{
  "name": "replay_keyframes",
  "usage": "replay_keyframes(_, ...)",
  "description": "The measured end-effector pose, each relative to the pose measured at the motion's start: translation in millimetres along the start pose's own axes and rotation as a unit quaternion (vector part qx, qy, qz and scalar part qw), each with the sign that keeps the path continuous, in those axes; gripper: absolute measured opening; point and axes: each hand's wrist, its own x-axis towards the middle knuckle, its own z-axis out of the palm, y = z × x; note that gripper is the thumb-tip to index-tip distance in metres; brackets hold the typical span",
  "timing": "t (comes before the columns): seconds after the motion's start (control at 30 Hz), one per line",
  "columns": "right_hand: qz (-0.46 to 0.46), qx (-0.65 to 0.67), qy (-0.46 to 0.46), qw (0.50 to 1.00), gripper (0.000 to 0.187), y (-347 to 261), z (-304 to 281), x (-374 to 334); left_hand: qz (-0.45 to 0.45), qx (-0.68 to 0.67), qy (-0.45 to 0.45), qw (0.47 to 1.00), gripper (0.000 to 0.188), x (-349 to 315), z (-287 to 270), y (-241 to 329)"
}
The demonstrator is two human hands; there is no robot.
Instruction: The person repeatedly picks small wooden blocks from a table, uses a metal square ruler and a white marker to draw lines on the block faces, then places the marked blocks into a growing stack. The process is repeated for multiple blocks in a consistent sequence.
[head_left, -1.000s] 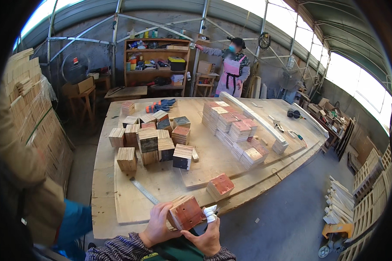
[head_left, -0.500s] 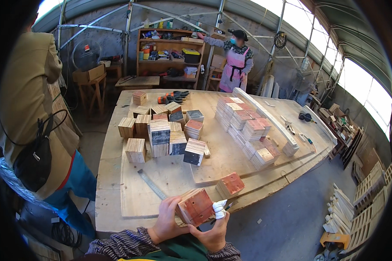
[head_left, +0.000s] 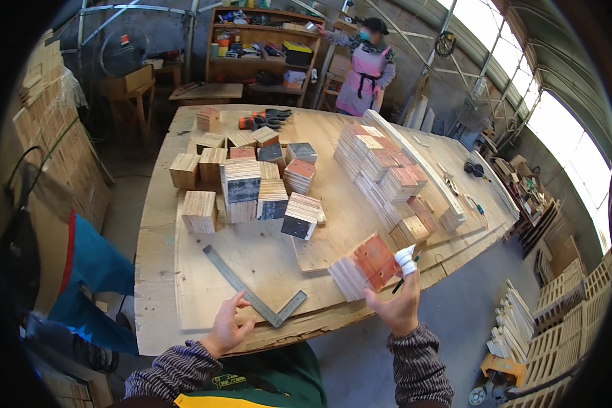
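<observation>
My left hand (head_left: 229,328) is open and empty, fingers apart, beside the long arm of a metal try square (head_left: 240,280) lying on the table. My right hand (head_left: 399,309) has a white wrapping (head_left: 405,260) around a finger and holds a thin dark pen (head_left: 398,285), partly hidden behind that finger. Its thumb reaches the near edge of a red-topped layered wood block (head_left: 376,260), whose top has a dark line across it; whether this is one block or two pressed together, I cannot tell.
Several loose wood blocks (head_left: 199,212) stand at left. Stacked red-topped blocks (head_left: 381,160) sit at right beside a long wooden beam (head_left: 421,170). Dark gloves with orange cuffs (head_left: 265,120) lie at the back. A person in a pink apron (head_left: 362,88) stands by the shelf (head_left: 251,66).
My left hand has let go of the red-topped block and moved left. The block now rests on the table farther right, with my right hand beside it. The person at left has mostly left view.
</observation>
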Motion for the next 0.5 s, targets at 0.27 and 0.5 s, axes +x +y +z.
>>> replay_keyframes(0.27,0.203,0.067,0.074,0.974,0.075,75.8,-14.2,11.5,-0.028,-0.025,0.030,0.999,0.056,-5.7,13.4,-25.6)
replay_keyframes(0.5,0.327,0.046,0.123,0.936,0.068,132.9,-18.7,0.9,-0.021,-0.018,0.031,0.999,0.052,-9.3,15.5,-26.1)
